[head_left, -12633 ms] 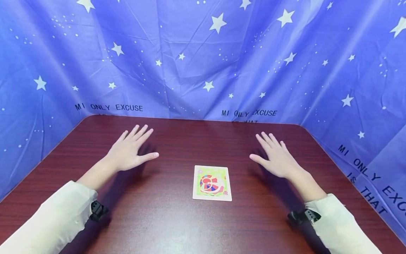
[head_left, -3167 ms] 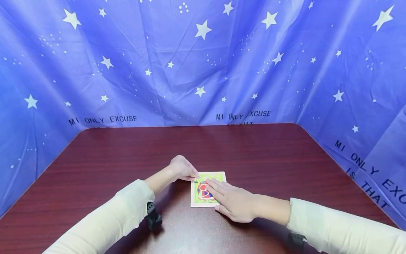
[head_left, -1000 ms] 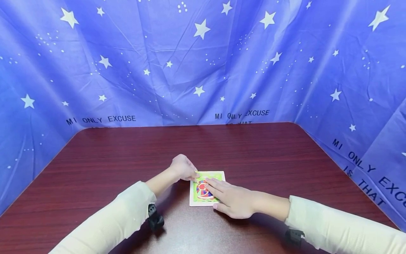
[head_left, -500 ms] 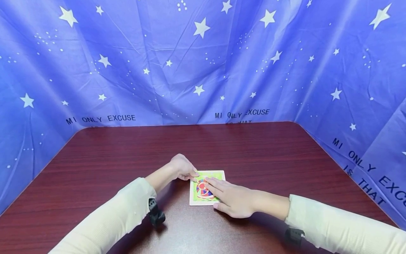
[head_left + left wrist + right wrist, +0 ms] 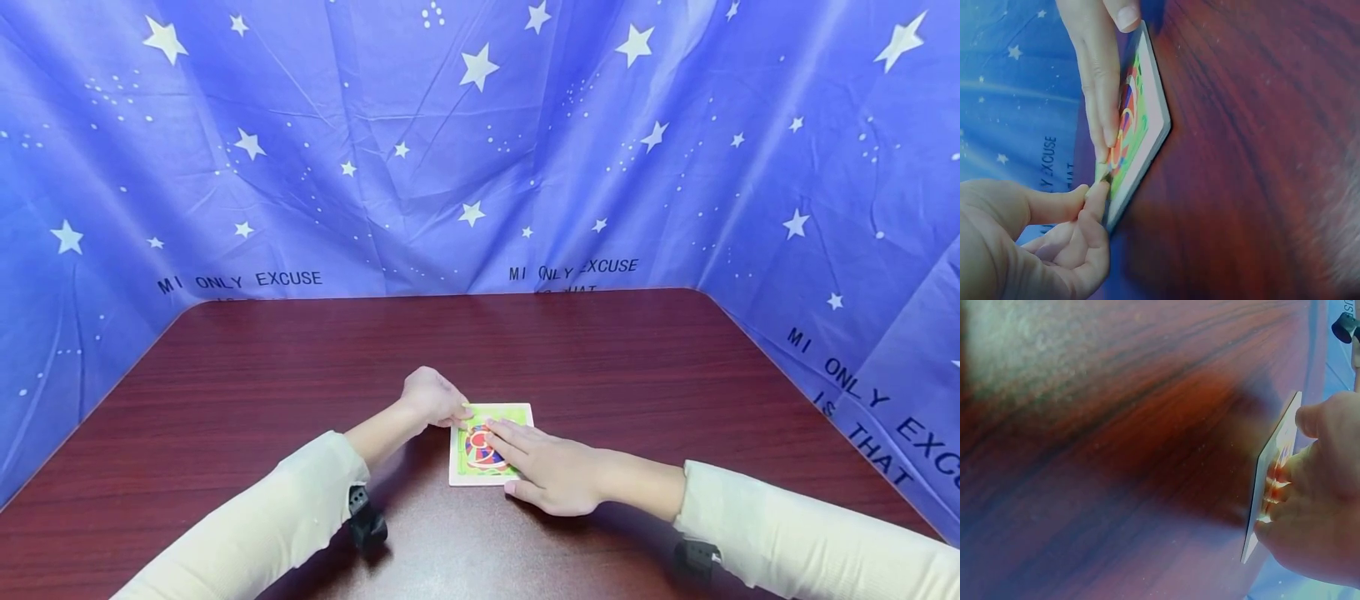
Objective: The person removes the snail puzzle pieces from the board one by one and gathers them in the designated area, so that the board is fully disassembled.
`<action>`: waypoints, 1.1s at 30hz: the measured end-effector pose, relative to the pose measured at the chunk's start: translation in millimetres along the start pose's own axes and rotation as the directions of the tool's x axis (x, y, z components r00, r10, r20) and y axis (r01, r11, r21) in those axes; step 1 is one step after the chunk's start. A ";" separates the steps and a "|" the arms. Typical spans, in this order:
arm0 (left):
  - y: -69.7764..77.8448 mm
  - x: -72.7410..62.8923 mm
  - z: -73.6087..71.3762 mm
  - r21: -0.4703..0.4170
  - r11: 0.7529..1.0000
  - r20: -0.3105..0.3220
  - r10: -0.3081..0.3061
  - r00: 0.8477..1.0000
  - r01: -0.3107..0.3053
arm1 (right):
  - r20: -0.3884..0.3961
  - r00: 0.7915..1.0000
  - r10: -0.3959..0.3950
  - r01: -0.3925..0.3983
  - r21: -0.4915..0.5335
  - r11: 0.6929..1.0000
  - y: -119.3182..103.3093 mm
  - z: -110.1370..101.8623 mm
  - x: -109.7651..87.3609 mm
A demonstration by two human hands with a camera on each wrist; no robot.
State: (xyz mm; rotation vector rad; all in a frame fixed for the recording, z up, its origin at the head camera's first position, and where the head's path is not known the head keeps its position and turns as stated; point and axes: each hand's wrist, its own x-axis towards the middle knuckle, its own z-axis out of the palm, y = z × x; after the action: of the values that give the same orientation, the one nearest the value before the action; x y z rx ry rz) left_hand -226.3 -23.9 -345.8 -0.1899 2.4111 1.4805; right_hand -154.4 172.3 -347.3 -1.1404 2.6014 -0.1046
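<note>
On the table lies a square picture puzzle board (image 5: 468, 477) with a pale frame and a red, blue and green snail picture. My left hand (image 5: 433, 395) is at its far left corner. In the left wrist view its thumb and forefinger pinch the edge of a small yellow-green puzzle piece (image 5: 1103, 171), slightly raised with a dark gap beneath. My right hand (image 5: 558, 475) rests flat across the board's right part, fingers straight, hiding much of the picture. The right wrist view shows that hand (image 5: 1329, 494) over the board (image 5: 1261, 478).
The dark red wooden table (image 5: 337, 342) stretches around the board. Behind and beside it hangs a blue curtain (image 5: 420, 100) with white stars and printed words. A black wrist camera (image 5: 366, 518) sits on the left sleeve, another camera (image 5: 697, 557) on the right.
From being spread apart on either side of the board, both hands have come onto it: the right lies flat, the left pinches at the corner. Over the last second they barely move.
</note>
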 end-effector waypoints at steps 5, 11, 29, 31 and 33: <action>-7.5 2.7 -0.7 -0.133 0.988 0.029 -0.076 0.997 0.079 | 0.000 1.000 -0.002 0.002 -0.007 1.000 -0.5 -0.4 0.7; -7.1 2.1 -3.1 -0.161 0.979 0.038 -0.119 0.992 0.124 | 0.012 1.000 0.006 -0.006 0.001 1.000 -2.5 -2.7 2.7; -20.4 4.7 -42.6 -0.209 0.966 0.138 -0.125 0.983 0.152 | 0.003 1.000 0.010 -0.010 0.034 0.999 -2.7 -0.9 -0.1; -21.9 4.7 -47.9 -0.213 0.965 0.146 -0.124 0.982 0.154 | 0.007 1.000 0.007 -0.008 0.035 0.999 -2.9 -1.4 -0.4; -23.5 5.0 -52.9 -0.217 0.964 0.151 -0.125 0.981 0.156 | 0.013 1.000 0.002 -0.002 0.040 0.999 -2.4 -2.5 -0.9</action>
State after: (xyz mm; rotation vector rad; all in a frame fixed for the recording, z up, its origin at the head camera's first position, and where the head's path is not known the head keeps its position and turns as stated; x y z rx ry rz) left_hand -234.6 -81.4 -345.0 -0.2940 2.0736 1.6446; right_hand -152.9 171.3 -344.3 -1.1210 2.5777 -0.1475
